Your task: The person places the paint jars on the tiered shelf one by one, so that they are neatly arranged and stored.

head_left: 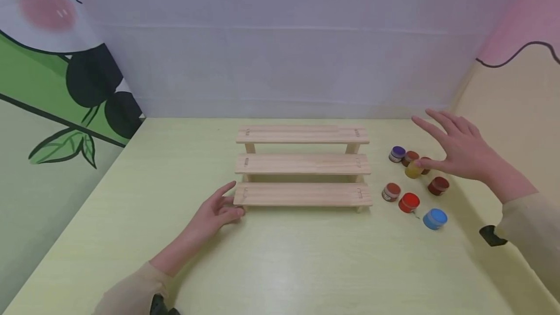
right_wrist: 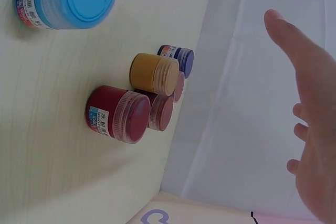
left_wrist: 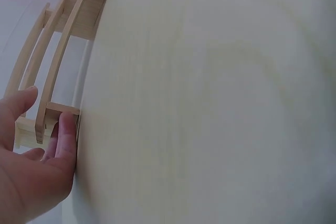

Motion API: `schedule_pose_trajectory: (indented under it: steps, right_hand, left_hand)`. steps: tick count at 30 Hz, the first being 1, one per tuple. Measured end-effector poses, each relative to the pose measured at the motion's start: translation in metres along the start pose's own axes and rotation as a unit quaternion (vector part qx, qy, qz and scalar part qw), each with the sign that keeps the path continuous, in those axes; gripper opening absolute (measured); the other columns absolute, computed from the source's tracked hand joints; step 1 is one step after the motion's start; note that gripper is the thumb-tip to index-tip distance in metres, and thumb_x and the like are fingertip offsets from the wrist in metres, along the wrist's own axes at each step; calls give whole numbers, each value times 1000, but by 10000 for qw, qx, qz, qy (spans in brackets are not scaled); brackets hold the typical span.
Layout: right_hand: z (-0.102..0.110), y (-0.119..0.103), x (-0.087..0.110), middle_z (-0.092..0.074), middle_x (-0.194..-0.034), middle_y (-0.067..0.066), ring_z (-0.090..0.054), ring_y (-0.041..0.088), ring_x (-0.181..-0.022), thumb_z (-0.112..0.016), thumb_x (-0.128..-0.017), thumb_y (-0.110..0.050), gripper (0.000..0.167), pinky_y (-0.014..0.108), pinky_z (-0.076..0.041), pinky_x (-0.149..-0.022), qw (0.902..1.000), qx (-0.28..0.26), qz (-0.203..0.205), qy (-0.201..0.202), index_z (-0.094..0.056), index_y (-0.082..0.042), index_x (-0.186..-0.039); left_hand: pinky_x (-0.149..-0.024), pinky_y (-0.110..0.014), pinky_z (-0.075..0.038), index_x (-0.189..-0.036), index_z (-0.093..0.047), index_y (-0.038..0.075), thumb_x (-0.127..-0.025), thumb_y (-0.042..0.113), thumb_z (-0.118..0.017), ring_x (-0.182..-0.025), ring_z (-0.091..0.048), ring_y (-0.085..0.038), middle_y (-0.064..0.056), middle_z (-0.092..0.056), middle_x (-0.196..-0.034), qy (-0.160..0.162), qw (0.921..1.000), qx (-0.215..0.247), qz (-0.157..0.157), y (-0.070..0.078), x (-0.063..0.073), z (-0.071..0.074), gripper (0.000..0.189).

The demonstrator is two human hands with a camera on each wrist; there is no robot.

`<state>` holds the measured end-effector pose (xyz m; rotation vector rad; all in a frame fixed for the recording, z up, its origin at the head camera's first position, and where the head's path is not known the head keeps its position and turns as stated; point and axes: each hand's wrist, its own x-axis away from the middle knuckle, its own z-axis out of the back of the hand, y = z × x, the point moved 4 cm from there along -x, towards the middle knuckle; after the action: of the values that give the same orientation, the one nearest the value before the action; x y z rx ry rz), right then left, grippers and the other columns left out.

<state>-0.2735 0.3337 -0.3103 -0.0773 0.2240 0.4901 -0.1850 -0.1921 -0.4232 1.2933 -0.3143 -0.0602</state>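
Paint jars (head_left: pixel 409 202), right hand (head_left: pixel 465 149) outstretched above, left hand (head_left: pixel 215 214) at wooden rack (head_left: pixel 303 194)

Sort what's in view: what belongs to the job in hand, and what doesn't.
Seems part of the job:
wooden three-step rack, left hand at its end
paint jars, right hand near them

Seems just background:
pale backdrop
leaf-printed wall covering

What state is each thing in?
Pale wooden three-tier shelf: upright, tiers bare.
Blue round plastic jar: upright, lidded.
Red round plastic jar: upright, lidded.
Yellow round plastic jar: upright, lidded.
Five darker round plastic jars: likewise.
Left hand: touching the shelf.
Right hand: open, holding nothing.
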Motion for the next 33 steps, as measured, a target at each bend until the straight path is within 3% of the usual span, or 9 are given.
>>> schedule_pose_trajectory:
  steps: [7, 18, 24, 28, 33]
  right_hand:
    - [-2, 7, -13, -19, -163, 18, -16, 47, -146, -77, -79, -51, 101, 78, -16, -109, 9999, -105, 57, -66, -17, -32, -159]
    - [-11, 19, -32, -23, -161, 20, -19, 48, -144, -78, -78, -50, 101, 77, -16, -111, 9993, -308, 153, -111, -21, -30, -158]
    - [-19, 27, -43, -28, -159, 22, -20, 48, -144, -80, -77, -49, 101, 76, -16, -112, 9982, -523, 172, -238, -23, -27, -158]
    - [-27, 31, -49, -32, -157, 22, -22, 49, -141, -83, -77, -44, 100, 75, -20, -109, 9950, -898, 35, -438, -26, -25, -157]
    - [-37, 36, -55, -30, -159, 20, -21, 48, -142, -82, -79, -39, 97, 78, -22, -106, 9831, -1604, -312, -820, -27, -25, -157]
  left_hand:
    - [-90, -31, -61, -157, -26, 21, -95, 24, -66, -109, -66, -19, -24, -51, -142, 152, 9999, 66, 34, -2, -14, 0, 74]
    - [-90, -32, -61, -156, -28, 21, -96, 17, -65, -107, -64, -13, -22, -40, -147, -289, 9972, 683, -9, -4, -30, -2, 71]
    - [-92, -31, -60, -156, -27, 19, -96, 14, -64, -107, -64, -9, -21, -37, -148, -368, 9949, 938, -14, -5, -33, -1, 71]
    - [-94, -30, -59, -157, -26, 18, -96, 13, -63, -106, -64, -8, -21, -37, -148, -376, 9943, 999, -29, -4, -31, -2, 71]
    - [-97, -30, -58, -157, -26, 19, -96, 15, -64, -108, -64, -9, -20, -36, -147, -351, 9948, 954, 44, -3, -30, -3, 72]
